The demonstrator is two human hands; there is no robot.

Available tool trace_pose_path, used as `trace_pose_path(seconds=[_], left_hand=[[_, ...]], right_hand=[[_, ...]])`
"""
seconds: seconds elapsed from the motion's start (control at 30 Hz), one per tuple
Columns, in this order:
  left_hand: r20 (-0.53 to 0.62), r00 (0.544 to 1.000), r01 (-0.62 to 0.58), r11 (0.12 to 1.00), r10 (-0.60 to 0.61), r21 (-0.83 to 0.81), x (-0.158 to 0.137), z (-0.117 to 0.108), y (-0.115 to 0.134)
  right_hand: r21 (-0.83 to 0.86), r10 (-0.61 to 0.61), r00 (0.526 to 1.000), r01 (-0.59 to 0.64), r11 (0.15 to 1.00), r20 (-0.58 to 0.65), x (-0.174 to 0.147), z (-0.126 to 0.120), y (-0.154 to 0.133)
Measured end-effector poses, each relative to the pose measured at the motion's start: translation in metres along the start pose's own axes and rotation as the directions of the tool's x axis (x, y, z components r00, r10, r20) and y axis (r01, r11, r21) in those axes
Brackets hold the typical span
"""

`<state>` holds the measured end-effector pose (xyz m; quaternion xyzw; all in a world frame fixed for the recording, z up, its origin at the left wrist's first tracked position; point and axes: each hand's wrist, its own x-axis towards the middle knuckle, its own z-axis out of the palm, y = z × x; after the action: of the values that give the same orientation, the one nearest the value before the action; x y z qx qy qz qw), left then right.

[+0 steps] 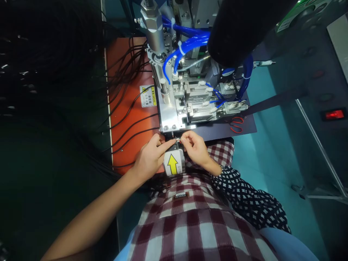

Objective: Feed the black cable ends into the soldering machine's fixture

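At the front edge of the machine (170,112), both hands meet over a tiny metallic part with a bit of red (178,140). My left hand (150,156) comes from the left, one digit stretched onto the part and the other fingers curled by the machine's edge; what they grip is hidden. My right hand (196,146) pinches at the part's right side with thumb and forefinger. Just below sits a cylinder with a white label and yellow arrow (172,163). The part is too small to name.
Black cables (130,98) run across the orange surface (119,119) from a dark bundle (54,47) at left. Blue air tubes (193,40) loop over the machine. Red-handled snips (237,125) lie on the dark plate at right. A black cylinder (239,29) hangs overhead.
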<state>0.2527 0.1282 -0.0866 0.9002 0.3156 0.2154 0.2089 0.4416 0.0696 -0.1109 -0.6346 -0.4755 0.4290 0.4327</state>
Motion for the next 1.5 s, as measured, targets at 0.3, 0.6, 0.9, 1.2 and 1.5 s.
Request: trace_pose_path(seconds=[0.3, 0.6, 0.9, 1.2, 1.5], left_hand=[[0.010, 1.000, 0.022, 1.000, -0.022, -0.020, -0.002, 0.001, -0.001], [0.032, 0.999, 0.043, 0.999, -0.042, -0.030, -0.002, 0.001, -0.001], [0.016, 1.000, 0.019, 0.998, -0.018, -0.052, -0.001, -0.001, 0.001], [0.022, 1.000, 0.016, 0.999, -0.015, -0.050, -0.001, -0.001, 0.000], [0.011, 0.999, 0.038, 0.999, -0.038, 0.026, 0.001, -0.001, 0.004]], right_hand=[[0.002, -0.003, 1.000, 0.003, 1.000, 0.007, 0.000, 0.000, -0.002], [-0.028, -0.036, 0.999, 0.036, 0.999, 0.003, 0.000, 0.000, -0.001], [-0.029, -0.070, 0.997, 0.069, 0.997, -0.012, -0.001, 0.000, 0.000], [-0.051, -0.026, 0.999, 0.025, 0.998, -0.025, -0.002, 0.001, -0.007], [-0.151, 0.067, 0.995, -0.077, 0.986, -0.070, -0.003, 0.000, -0.020]])
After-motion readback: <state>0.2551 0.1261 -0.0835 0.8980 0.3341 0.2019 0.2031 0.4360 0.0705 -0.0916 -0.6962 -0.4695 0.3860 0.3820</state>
